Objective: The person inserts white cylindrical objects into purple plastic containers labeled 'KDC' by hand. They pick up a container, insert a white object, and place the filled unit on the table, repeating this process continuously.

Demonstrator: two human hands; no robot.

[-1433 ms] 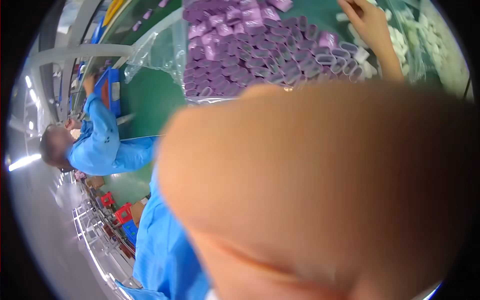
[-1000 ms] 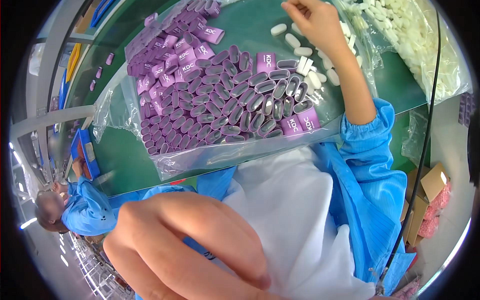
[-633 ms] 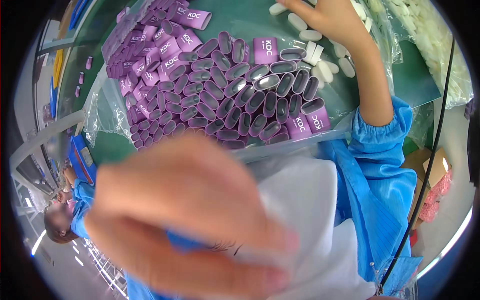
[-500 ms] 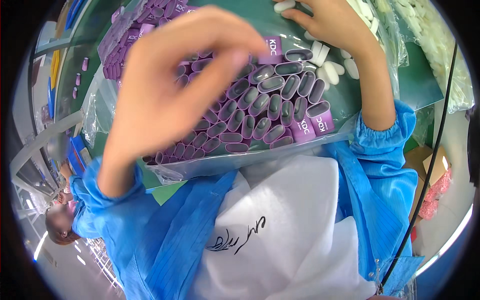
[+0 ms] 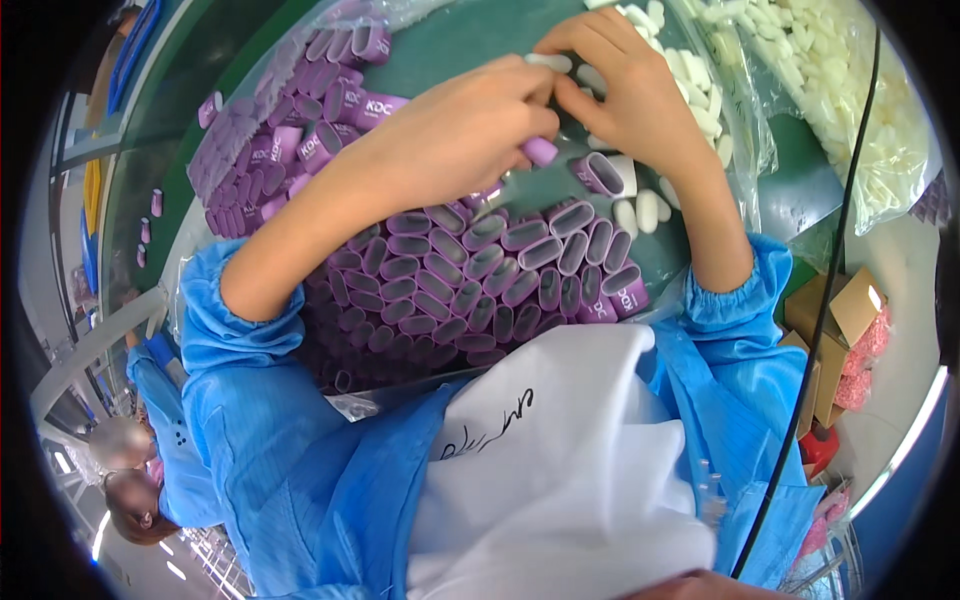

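My left hand (image 5: 480, 125) is closed around a small purple piece (image 5: 540, 152); only its rounded end shows below the fingers. Right beside it, my right hand (image 5: 628, 100) pinches a white oval piece (image 5: 548, 63) between thumb and forefinger. The fingertips of both hands nearly meet, and the contact there is partly hidden. Just below the right hand, a hollow purple oval shell (image 5: 600, 175) lies against a white piece. Many open purple shells (image 5: 440, 270) stand packed together, openings up, between my forearms.
More purple shells (image 5: 265, 160) spill from a clear plastic bag at the left. White oval pieces (image 5: 690, 75) lie on the green tabletop (image 5: 440, 40) past my right hand. A clear bag of pale pieces (image 5: 840, 110) sits far right. Cardboard boxes (image 5: 835, 340) stand below; a black cable (image 5: 815, 330) crosses the right side.
My left hand has swung right from over the purple shells to meet my right hand, and now holds a purple piece. My right hand has come slightly nearer. The whole view has shifted.
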